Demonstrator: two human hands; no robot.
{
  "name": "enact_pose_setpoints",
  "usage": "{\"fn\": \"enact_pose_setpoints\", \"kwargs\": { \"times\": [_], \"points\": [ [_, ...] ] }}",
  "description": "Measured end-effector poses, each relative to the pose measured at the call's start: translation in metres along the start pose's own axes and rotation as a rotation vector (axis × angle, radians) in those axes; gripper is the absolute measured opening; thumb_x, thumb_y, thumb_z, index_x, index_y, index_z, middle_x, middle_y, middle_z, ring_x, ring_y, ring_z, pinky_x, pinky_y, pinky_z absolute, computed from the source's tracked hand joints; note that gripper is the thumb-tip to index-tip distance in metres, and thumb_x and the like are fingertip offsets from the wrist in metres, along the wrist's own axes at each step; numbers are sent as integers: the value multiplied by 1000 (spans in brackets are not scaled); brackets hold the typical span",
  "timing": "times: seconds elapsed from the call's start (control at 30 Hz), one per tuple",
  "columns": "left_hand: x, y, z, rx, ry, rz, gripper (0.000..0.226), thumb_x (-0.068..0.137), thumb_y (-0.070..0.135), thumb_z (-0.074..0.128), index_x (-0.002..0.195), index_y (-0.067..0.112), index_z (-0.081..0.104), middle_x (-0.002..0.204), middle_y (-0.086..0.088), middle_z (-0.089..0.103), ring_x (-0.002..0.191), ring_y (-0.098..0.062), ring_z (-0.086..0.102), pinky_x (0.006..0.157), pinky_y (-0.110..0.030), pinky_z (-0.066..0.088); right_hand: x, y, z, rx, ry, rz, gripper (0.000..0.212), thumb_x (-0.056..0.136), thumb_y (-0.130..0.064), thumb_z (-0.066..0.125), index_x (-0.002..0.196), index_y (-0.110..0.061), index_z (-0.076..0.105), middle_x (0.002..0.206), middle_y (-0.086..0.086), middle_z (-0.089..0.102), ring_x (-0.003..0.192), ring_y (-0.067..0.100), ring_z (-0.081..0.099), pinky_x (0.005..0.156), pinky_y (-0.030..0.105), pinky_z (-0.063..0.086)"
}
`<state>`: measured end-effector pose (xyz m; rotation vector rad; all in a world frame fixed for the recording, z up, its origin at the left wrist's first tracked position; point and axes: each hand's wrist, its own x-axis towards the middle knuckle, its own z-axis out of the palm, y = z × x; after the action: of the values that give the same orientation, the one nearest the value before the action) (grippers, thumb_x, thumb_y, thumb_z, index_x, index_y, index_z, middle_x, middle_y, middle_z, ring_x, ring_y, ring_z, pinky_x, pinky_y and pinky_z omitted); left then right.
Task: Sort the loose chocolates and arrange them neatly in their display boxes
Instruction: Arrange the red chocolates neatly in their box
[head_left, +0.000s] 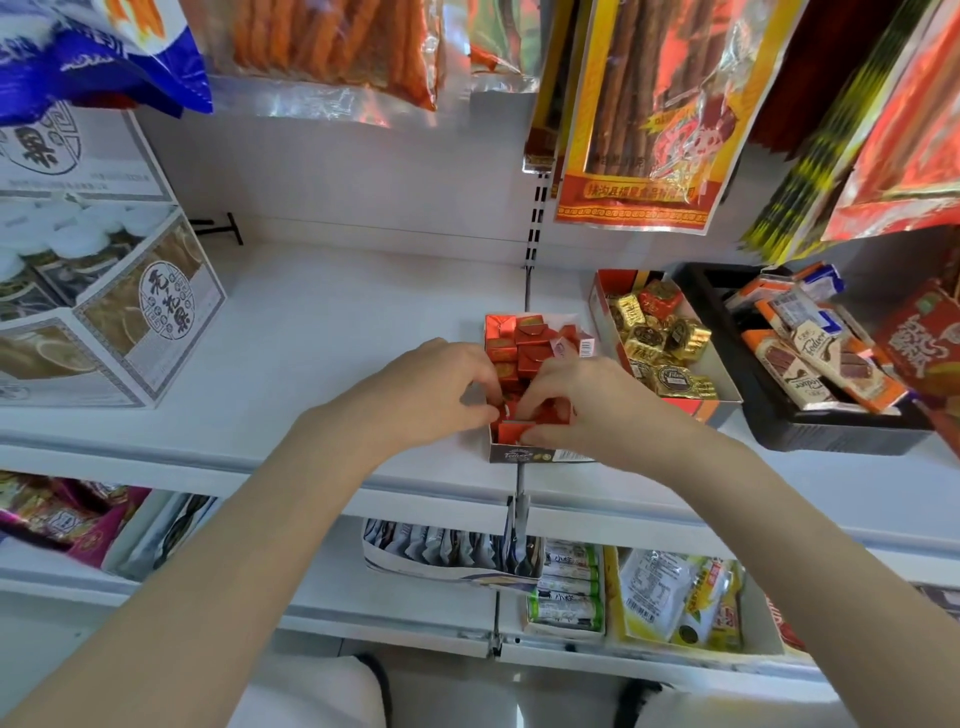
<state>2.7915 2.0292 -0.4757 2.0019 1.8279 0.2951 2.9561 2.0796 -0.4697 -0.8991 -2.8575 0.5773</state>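
Observation:
A narrow display box (524, 453) full of red-wrapped chocolates (524, 343) stands on the white shelf (322, 332) in the middle. My left hand (431, 384) and my right hand (582, 405) meet over the box's near end, their fingertips pinching red chocolates there. To the right, a second open box (727, 387) holds gold-wrapped chocolates (660, 338) with one red-wrapped chocolate (660, 301) lying at its far end.
A black tray (789, 431) of chocolate bars sits at the far right. A large printed carton (119, 312) stands at the left. Hanging snack bags (644, 114) crowd the space overhead. Lower shelves hold more packets. Bare white shelf lies between the carton and the red box.

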Motion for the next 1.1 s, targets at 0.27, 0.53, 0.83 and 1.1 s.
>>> {"fn": "enact_pose_setpoints", "kwargs": {
  "times": [0.27, 0.53, 0.83, 1.1],
  "points": [
    [2, 8, 5, -20, 121, 73, 22, 84, 19, 60, 103, 28, 65, 94, 17, 56, 88, -5, 37, 76, -20, 29, -22, 21, -39, 91, 115, 202, 14, 74, -15, 73, 86, -20, 67, 75, -17, 58, 68, -5, 55, 63, 9, 47],
    [13, 22, 14, 73, 146, 92, 25, 74, 31, 70, 99, 27, 63, 106, 4, 60, 93, -11, 38, 85, -31, 42, -24, 22, -19, -103, 146, 36, 14, 75, -6, 70, 87, -9, 64, 84, -3, 53, 73, 14, 56, 67, 19, 48],
    [12, 24, 13, 93, 103, 69, 30, 73, 26, 70, 100, 26, 57, 96, 6, 60, 95, -15, 48, 76, -28, 41, -26, 27, -25, -92, -5, 24, 5, 76, -17, 71, 81, -15, 70, 84, -7, 57, 68, -1, 50, 64, 8, 42],
    [11, 21, 11, 89, 72, 35, 31, 72, 25, 72, 98, 26, 57, 97, 6, 61, 96, -17, 51, 79, -29, 43, -16, 23, -19, -137, -67, 138, 7, 81, -19, 65, 88, -18, 64, 85, -5, 63, 78, 9, 55, 65, 12, 43]
  ]
}}
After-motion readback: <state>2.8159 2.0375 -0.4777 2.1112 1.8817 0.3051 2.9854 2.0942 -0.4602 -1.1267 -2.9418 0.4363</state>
